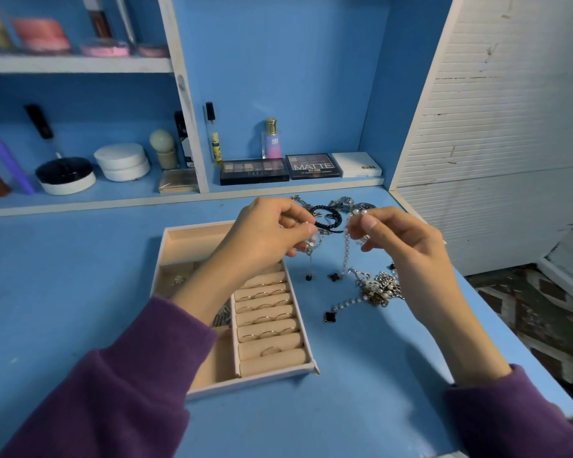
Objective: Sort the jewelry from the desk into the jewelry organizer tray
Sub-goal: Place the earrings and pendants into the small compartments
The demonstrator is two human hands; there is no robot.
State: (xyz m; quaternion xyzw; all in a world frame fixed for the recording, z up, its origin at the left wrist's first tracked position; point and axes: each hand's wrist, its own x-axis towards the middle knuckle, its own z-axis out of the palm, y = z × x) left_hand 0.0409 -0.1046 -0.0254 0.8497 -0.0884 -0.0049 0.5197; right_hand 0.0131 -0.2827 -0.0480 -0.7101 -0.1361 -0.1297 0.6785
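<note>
Fingers curled, my left hand point(265, 236) pinched a silver chain point(311, 247), my right hand point(407, 249) a pearl strand point(346, 256).

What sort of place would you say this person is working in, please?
Most likely a home dressing table: eyeshadow palettes and a perfume bottle stand on the blue shelves, and a jewelry organizer tray holding rings sits on the desk. The left hand and right hand each pinch pearl jewelry.

Home dressing corner. Blue desk point(80, 292) with built-in shelves point(76, 64) along its back edge, carrying eyeshadow palettes point(254, 171), a perfume bottle point(272, 140), cream jars point(123, 161) and a makeup brush point(163, 148). Ribbed white wall panel point(493, 110) beside the right edge.
</note>
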